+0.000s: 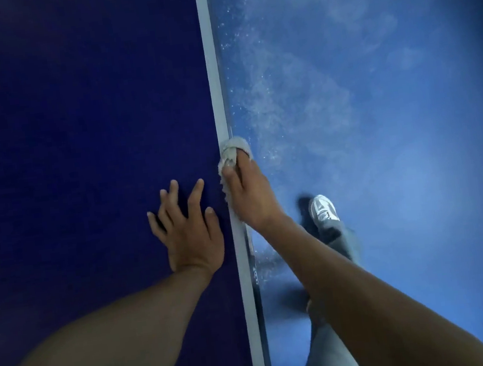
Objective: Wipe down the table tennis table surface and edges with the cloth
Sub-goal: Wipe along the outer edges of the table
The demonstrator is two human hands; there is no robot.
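Grey cloth [233, 150] against white table edge [214, 80]

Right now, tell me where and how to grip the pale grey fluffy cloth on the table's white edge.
Grip the pale grey fluffy cloth at its bunched front end, coming from outside the dark blue table as the right hand does. It lies folded over the white edge stripe, so thumb above and fingers round the rim should pinch it.

The left forearm [116, 332] and right forearm [367, 295] are bare. Grey trousers [329, 356] cover the legs, and one foot wears a white trainer [323, 208] with grey markings.
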